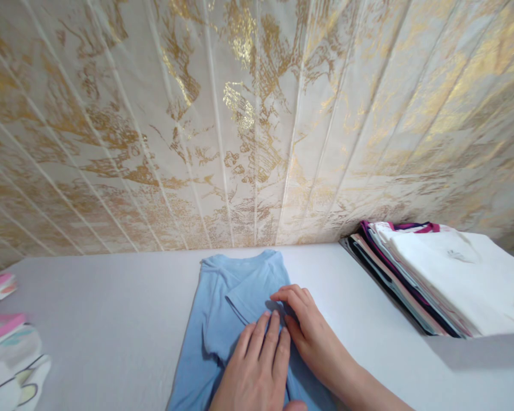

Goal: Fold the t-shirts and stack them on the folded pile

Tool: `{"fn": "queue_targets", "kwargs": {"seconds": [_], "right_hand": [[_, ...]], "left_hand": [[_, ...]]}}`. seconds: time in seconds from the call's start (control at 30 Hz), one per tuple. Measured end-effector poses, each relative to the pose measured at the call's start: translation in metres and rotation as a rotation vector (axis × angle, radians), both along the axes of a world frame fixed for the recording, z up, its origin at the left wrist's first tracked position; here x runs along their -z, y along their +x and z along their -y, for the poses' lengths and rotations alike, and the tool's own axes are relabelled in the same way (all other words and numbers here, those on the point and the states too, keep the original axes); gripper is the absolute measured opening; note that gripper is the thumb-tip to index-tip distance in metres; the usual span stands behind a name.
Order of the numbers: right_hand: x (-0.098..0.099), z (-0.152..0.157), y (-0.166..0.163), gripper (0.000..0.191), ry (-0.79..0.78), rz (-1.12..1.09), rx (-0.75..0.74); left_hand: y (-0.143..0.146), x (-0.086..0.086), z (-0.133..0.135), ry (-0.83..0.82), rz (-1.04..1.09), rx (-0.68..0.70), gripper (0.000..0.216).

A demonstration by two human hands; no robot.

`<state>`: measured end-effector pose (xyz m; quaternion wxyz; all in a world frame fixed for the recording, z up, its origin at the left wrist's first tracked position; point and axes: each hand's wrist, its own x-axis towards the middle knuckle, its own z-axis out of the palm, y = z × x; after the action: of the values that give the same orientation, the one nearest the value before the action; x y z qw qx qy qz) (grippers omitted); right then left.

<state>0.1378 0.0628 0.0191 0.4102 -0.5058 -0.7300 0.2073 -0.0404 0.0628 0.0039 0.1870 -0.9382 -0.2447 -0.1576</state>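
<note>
A light blue T-shirt [214,291] lies on the white surface, its neckline at the far end and its sides turned inward. One sleeve is laid over the middle of the shirt. My left hand [259,359] rests flat on the cloth, fingers stretched forward. Just to its right, my right hand [302,319] touches the shirt near the sleeve, fingers bent and spread apart, with no cloth visibly pinched. The shirt's lower end runs out of the frame beneath my hands.
To the right stands a stack of folded clothes [445,285], a white shirt on top. Part of a white printed garment with pink trim [12,354] lies at the left edge. Behind the white table [111,319] rises a wall with a gold pattern [257,125].
</note>
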Motion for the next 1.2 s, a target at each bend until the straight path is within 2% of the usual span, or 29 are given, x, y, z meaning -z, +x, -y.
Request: {"fn": "queue_targets", "kwargs": {"seconds": [0.2, 0.3, 0.4, 0.6, 0.83, 0.9, 1.0, 1.1, 1.2], "right_hand": [[-0.005, 0.001, 0.002, 0.042, 0.021, -0.086, 0.048], [-0.009, 0.001, 0.001, 0.037, 0.027, -0.134, 0.036], [-0.009, -0.001, 0.001, 0.041, -0.015, -0.1, -0.01], [-0.007, -0.004, 0.002, 0.043, -0.082, 0.011, -0.018], [-0.011, 0.0, 0.003, 0.038, 0.018, 0.005, -0.026], [-0.01, 0.001, 0.003, 0.036, 0.021, 0.029, -0.031], [-0.007, 0.0, 0.002, 0.036, -0.05, 0.071, -0.039], [-0.009, 0.0, 0.001, 0.036, -0.033, 0.107, -0.048], [-0.016, 0.002, 0.0, 0.029, 0.059, 0.138, -0.073]], "left_hand": [[0.001, -0.008, 0.001, 0.019, -0.015, 0.043, 0.067], [0.0, -0.007, 0.004, 0.018, -0.012, 0.072, 0.051], [-0.001, -0.002, 0.007, 0.014, 0.006, 0.073, 0.037], [-0.002, 0.004, 0.011, -0.037, 0.048, 0.064, 0.038], [-0.001, 0.007, 0.017, -0.051, 0.051, 0.051, 0.032], [0.0, -0.001, 0.017, -0.077, 0.064, 0.062, 0.028], [-0.002, -0.026, 0.008, -0.236, 0.089, 0.04, 0.016], [-0.009, -0.056, -0.016, -0.425, 0.093, -0.088, 0.014], [-0.021, -0.071, -0.045, -0.484, 0.069, -0.126, 0.019]]}}
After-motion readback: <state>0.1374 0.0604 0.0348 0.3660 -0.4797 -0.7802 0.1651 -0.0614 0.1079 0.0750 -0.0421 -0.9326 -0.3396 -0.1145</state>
